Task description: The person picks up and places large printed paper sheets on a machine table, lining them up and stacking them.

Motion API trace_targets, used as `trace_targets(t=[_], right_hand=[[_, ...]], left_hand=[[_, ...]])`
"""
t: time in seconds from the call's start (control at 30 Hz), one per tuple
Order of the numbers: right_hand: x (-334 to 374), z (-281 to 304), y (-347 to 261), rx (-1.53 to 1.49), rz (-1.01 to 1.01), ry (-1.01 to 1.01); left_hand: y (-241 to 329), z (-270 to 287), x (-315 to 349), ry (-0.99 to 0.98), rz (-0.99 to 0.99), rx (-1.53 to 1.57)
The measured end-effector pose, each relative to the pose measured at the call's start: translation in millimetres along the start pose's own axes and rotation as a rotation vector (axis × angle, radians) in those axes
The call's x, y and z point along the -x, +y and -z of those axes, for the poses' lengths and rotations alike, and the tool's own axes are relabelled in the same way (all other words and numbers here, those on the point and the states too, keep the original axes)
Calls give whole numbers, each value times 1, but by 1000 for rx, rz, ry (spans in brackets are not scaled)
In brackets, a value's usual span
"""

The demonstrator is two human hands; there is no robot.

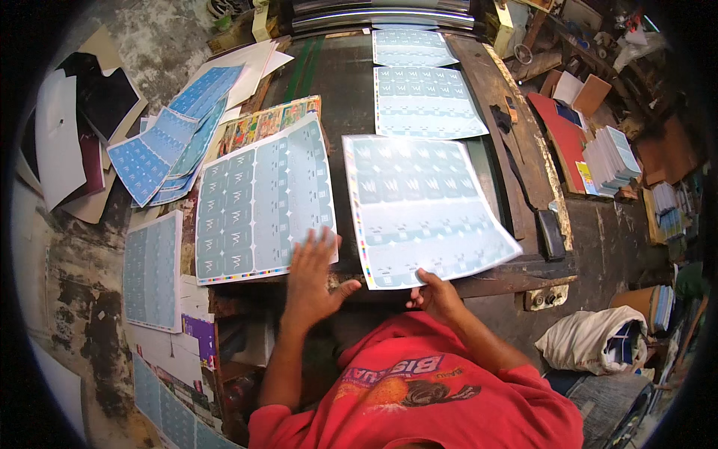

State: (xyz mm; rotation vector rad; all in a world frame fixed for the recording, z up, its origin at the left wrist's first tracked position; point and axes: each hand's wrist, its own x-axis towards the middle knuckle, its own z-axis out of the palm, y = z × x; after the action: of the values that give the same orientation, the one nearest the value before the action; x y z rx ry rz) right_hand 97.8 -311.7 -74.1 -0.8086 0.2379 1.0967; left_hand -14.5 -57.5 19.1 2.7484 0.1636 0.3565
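My right hand [435, 293] grips the near edge of a large pale blue printed sheet [422, 202], holding it slightly lifted over the dark work table [344, 90]. My left hand [313, 278] lies flat, fingers spread, on the near right corner of a stack of like blue printed sheets [258, 198] to the left. Under that stack a colourful printed sheet [265, 123] sticks out at the far side.
Two more blue sheets [426, 101] lie farther back on the table toward a machine. Darker blue sheets [168, 142] and white and black card [67, 127] lie on the floor at left. A stack of booklets [612, 159] and a white sack [591, 340] sit at right.
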Motion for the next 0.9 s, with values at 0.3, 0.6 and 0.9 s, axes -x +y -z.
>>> trace_targets(t=[0.3, 0.6, 0.9], right_hand=[[-45, 23, -18, -131, 50, 129], [-111, 16, -65, -65, 273, 99], [-43, -5, -50, -6, 97, -173]], left_hand=[[-30, -14, 4, -46, 123, -132], [-31, -5, -13, 763, 646, 1276], [5, -2, 8, -13, -37, 494]])
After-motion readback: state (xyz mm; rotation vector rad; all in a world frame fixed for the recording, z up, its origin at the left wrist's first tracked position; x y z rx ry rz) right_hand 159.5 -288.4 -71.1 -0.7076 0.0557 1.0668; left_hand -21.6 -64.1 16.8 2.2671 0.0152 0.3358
